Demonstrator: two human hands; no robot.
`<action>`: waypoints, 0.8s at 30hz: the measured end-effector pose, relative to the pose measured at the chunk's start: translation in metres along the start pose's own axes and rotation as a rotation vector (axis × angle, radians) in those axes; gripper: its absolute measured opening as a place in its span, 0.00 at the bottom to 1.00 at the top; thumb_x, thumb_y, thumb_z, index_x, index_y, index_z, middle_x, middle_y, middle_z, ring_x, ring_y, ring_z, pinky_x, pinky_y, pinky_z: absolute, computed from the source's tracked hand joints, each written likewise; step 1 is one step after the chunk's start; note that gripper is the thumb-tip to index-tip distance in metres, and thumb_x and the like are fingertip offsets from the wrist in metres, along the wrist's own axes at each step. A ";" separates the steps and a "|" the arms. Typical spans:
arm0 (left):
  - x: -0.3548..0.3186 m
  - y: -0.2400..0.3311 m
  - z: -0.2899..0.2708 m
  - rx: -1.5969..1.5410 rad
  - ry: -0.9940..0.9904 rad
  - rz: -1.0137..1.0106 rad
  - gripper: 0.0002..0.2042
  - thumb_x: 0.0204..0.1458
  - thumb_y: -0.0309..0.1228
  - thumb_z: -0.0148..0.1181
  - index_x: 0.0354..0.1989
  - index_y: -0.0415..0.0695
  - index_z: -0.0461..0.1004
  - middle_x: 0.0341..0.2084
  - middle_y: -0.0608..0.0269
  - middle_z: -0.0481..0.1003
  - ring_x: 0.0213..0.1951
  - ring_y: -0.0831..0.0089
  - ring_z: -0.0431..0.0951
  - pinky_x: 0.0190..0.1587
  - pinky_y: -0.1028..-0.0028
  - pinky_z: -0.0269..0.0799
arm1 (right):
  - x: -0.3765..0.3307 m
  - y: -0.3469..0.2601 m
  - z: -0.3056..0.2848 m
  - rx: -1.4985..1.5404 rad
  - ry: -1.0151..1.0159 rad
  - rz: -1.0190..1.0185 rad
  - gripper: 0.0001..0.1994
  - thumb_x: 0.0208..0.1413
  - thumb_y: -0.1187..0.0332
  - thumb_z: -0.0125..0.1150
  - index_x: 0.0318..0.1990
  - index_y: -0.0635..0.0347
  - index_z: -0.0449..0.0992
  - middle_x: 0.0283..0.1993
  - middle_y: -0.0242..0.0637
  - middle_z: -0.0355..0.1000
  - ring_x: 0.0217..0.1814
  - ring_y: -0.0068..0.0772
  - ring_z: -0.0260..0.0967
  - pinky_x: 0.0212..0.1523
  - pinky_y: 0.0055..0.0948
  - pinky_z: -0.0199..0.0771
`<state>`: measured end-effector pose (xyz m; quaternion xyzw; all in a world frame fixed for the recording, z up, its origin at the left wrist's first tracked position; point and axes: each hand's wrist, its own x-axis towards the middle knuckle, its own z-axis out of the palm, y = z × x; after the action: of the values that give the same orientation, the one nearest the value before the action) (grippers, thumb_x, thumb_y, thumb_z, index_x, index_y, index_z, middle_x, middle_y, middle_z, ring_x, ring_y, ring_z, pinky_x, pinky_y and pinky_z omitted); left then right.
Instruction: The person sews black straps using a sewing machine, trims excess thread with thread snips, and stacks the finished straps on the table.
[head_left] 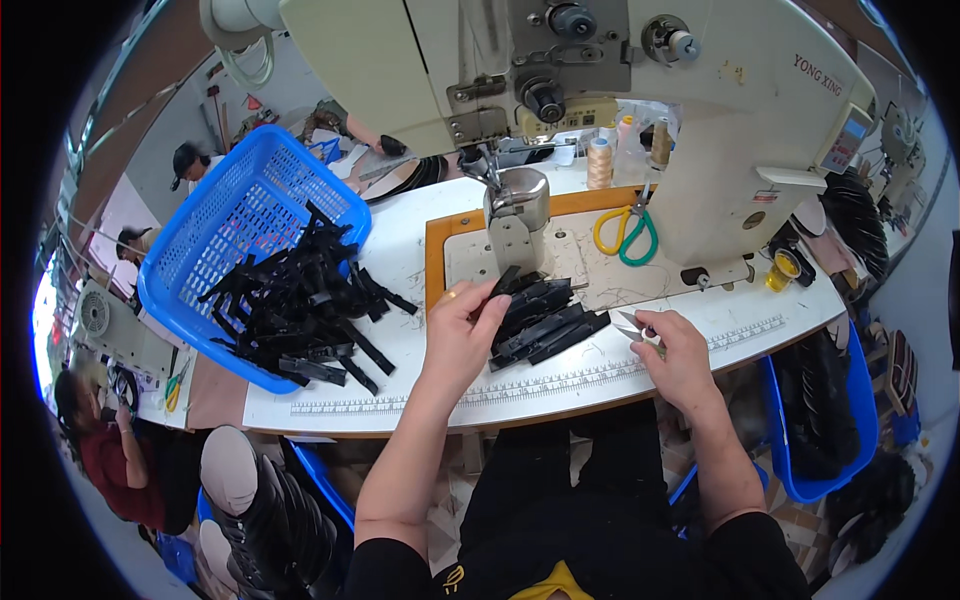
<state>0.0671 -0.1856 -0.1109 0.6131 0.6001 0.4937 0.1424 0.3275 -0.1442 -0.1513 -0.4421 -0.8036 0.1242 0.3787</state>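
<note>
My left hand pinches the end of a black strip between thumb and fingers, at the left side of a pile of black strips. The pile lies on the white table in front of the sewing machine's post. To the right of the pile, my right hand is closed around small thread snips. Their blades point left toward the strips, a little apart from each other. Most of the snips' handle is hidden by my fingers.
A blue basket heaped with tangled black strips tilts at the table's left. Yellow-and-green-handled scissors lie right of the post. Thread cones stand behind. A ruler strip runs along the front edge. Another blue basket is below right.
</note>
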 end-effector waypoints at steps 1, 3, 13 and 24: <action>0.011 -0.001 0.007 0.000 -0.005 0.011 0.10 0.48 0.28 0.58 0.38 0.38 0.75 0.25 0.63 0.70 0.32 0.75 0.70 0.35 0.78 0.65 | 0.001 0.011 0.001 -0.094 -0.001 -0.026 0.18 0.36 0.74 0.63 0.40 0.58 0.72 0.34 0.37 0.68 0.38 0.39 0.65 0.40 0.33 0.64; 0.031 -0.009 0.024 0.422 -0.043 0.231 0.13 0.47 0.30 0.58 0.41 0.39 0.74 0.31 0.54 0.71 0.38 0.63 0.71 0.41 0.71 0.66 | 0.003 0.027 0.008 -0.146 0.035 -0.060 0.18 0.36 0.72 0.64 0.40 0.57 0.72 0.35 0.37 0.67 0.39 0.40 0.64 0.42 0.35 0.62; 0.058 -0.045 0.068 0.037 0.184 0.057 0.13 0.50 0.29 0.54 0.41 0.35 0.71 0.35 0.58 0.72 0.36 0.74 0.73 0.37 0.77 0.67 | 0.050 0.197 -0.110 -0.092 0.942 0.213 0.29 0.41 0.72 0.63 0.52 0.63 0.59 0.49 0.45 0.59 0.51 0.41 0.59 0.52 0.34 0.58; 0.054 -0.024 0.089 -0.205 0.162 -0.199 0.09 0.51 0.24 0.54 0.38 0.33 0.70 0.30 0.61 0.73 0.31 0.79 0.72 0.36 0.81 0.67 | 0.086 0.317 -0.188 0.051 0.713 0.621 0.44 0.29 0.64 0.71 0.56 0.68 0.53 0.52 0.53 0.62 0.55 0.47 0.60 0.55 0.35 0.60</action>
<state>0.1103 -0.0956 -0.1482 0.4908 0.6141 0.5836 0.2034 0.6301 0.0829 -0.1497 -0.6670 -0.4498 0.0917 0.5868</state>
